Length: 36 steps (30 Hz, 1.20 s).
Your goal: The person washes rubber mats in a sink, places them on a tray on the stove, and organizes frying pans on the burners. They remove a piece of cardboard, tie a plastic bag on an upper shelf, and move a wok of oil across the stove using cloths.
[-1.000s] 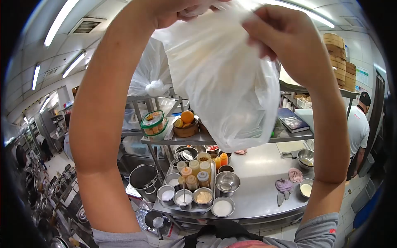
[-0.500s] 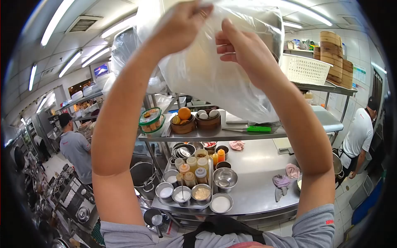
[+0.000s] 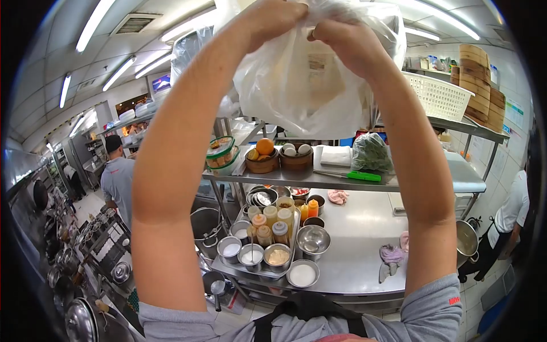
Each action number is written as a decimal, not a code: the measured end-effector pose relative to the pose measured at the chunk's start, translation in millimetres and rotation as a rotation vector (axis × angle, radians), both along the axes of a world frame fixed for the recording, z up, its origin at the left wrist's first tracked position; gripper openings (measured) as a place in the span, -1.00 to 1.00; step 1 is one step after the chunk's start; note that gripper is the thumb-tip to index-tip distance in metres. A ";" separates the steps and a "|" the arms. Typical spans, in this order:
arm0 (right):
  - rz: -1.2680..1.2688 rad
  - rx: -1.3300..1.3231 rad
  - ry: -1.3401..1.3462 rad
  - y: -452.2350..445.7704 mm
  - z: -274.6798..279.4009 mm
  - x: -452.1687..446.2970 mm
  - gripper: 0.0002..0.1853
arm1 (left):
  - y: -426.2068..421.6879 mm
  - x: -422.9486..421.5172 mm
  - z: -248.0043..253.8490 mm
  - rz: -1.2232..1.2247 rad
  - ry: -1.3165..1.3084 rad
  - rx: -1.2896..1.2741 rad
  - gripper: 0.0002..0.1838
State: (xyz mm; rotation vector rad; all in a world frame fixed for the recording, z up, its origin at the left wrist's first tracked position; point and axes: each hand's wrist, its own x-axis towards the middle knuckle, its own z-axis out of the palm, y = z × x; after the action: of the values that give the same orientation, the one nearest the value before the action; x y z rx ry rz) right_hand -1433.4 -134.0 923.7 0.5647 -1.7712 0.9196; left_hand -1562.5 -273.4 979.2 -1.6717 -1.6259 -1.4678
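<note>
Both of my arms are raised to the top of the view. My left hand (image 3: 279, 18) is closed on the gathered upper part of a translucent plastic bag (image 3: 302, 91). Close beside it, my right hand (image 3: 342, 39) has its fingers curled round the bag's plastic too. The bag hangs below both hands, in front of the upper shelf, with something pale and flat-sided showing through it. Another wrapped clear bag (image 3: 191, 52) is behind my left forearm.
A middle shelf (image 3: 296, 176) holds oranges, eggs, a green-handled knife (image 3: 364, 176) and bagged greens (image 3: 371, 153). Below are sauce bottles (image 3: 279, 231) and steel bowls (image 3: 313, 239). A white basket (image 3: 439, 97) is upper right. Co-workers stand left (image 3: 118, 179) and right (image 3: 510, 214).
My right hand was apart from my left with loose fingers; now it is closed on the plastic beside it. The view has shifted, and the right-hand co-worker is farther right.
</note>
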 end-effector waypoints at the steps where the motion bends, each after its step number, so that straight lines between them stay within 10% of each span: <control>1: -0.503 0.194 0.040 -0.8 -2.0 4.5 -0.63 | -2.3 5.1 5.4 -0.001 0.132 -0.113 -0.57; 5: -0.795 0.232 0.130 -15.6 -14.3 31.7 -0.66 | -3.2 -3.3 23.0 0.073 0.881 -0.226 -0.66; 8: -0.763 0.119 -0.249 -25.8 -20.9 39.7 -0.43 | -39.1 31.6 4.3 0.062 0.688 -0.207 -0.69; 11: 0.149 -0.395 -0.519 -40.7 -31.8 41.1 -0.70 | -77.1 59.0 -13.5 0.239 0.704 -0.334 -0.72; 16: 0.354 -0.491 -0.430 -74.7 -38.2 41.7 -0.73 | -105.8 83.5 -47.2 0.282 1.053 0.037 -0.82; 20: -0.096 -0.341 -0.269 -95.1 -40.8 35.9 -0.72 | -83.0 53.4 -54.3 0.371 0.962 0.128 -0.86; 25: -1.338 1.098 -0.213 -111.4 -10.8 93.7 -0.80 | -36.8 24.5 -76.2 0.198 1.055 0.697 -0.68; 29: -1.368 1.592 -0.168 -134.1 21.8 122.5 -0.92 | -43.9 21.8 -65.8 0.060 1.052 0.553 -0.66; 36: -1.004 0.595 -0.126 -29.5 53.4 47.0 -0.66 | -16.8 -41.3 -54.3 0.521 1.177 0.632 -0.74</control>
State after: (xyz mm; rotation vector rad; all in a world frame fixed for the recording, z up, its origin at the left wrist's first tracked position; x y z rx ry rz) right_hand -1386.3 -163.4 977.1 -0.0797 -2.0864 -0.2802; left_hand -1603.8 -290.3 924.8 -1.1721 -0.7066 -0.4253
